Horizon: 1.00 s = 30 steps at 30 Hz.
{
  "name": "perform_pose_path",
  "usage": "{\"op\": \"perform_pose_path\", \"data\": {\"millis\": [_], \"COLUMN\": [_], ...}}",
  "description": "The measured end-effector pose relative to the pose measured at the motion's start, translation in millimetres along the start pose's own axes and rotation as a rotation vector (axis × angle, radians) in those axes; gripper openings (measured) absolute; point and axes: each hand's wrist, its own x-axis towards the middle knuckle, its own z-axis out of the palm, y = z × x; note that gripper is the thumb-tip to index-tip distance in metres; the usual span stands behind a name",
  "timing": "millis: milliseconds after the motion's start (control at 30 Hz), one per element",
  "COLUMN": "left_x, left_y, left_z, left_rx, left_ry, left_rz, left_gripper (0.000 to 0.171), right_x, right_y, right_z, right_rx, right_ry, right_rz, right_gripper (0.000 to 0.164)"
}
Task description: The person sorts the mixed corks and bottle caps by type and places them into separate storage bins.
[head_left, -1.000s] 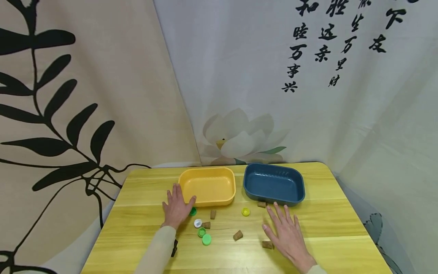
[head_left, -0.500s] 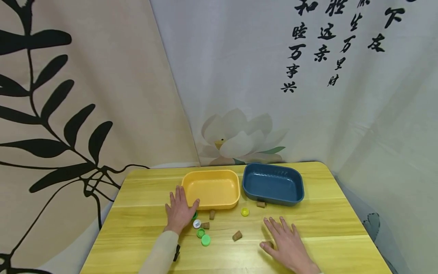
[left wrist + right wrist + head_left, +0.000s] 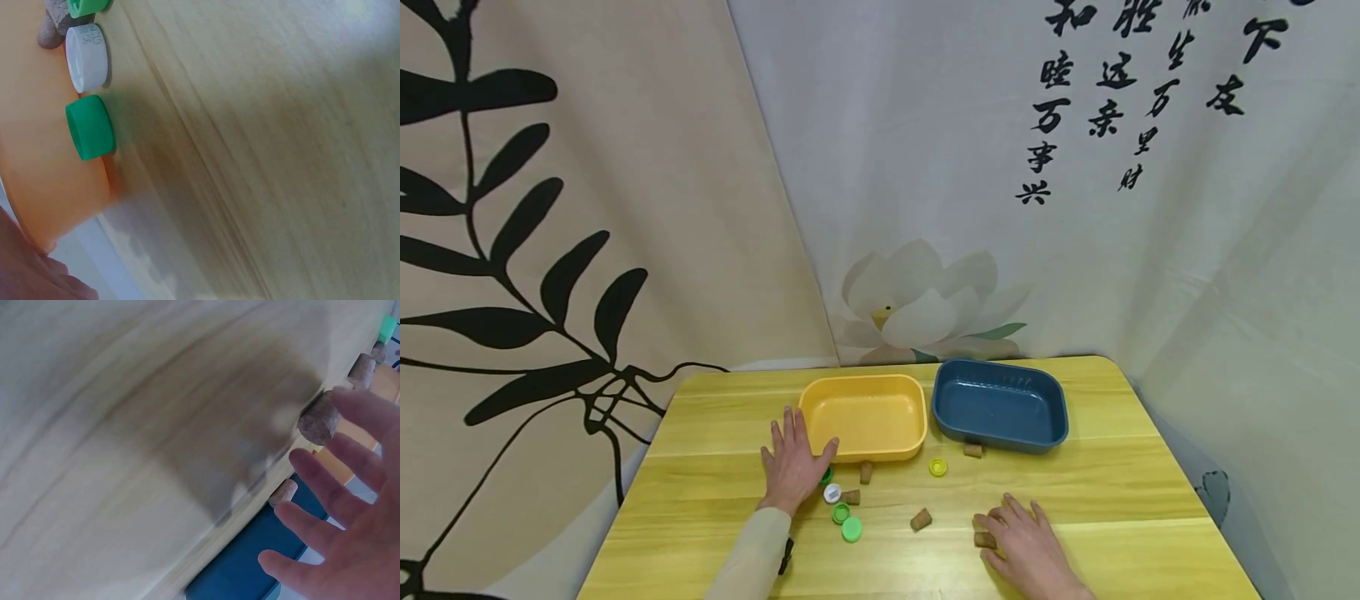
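Note:
In the head view my left hand lies with spread fingers at the left edge of the yellow tray. A dark green bottle cap and a white cap stand by the tray wall in the left wrist view. My right hand is low over the table at right, its thumb and forefinger on either side of a cork. The right wrist view shows that cork close to the thumb, the other fingers loosely spread. Whether the fingertips touch it I cannot tell.
A dark blue tray stands right of the yellow one. Between hands and trays lie a yellow cap, a light green cap, another green cap and several corks, one near the middle. A printed curtain hangs behind the table.
The yellow tray and my left hand have shifted slightly right. My right hand has drawn back toward the near edge, its fingers bending around the cork there.

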Motion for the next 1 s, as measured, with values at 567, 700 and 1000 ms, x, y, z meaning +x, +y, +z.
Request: {"op": "perform_pose_path", "data": {"millis": [567, 700, 1000], "left_x": [0.1, -0.4, -0.9], "left_y": [-3.5, -4.4, -3.3], "left_z": [2.6, 2.9, 0.7], "left_rx": [0.007, 0.007, -0.003], "left_ry": [-0.033, -0.034, -0.060], "left_rz": [-0.002, 0.004, -0.009], "left_gripper": [0.103, 0.104, 0.103], "right_x": [6.5, 12.8, 39.0], "right_y": [-6.6, -9.5, -23.9], "right_z": [1.0, -0.8, -12.4], "right_rx": [-0.018, -0.016, 0.007], "right_ry": [0.106, 0.183, 0.289], "right_rz": [0.002, -0.012, -0.004], "right_gripper": [0.024, 0.024, 0.028]}}
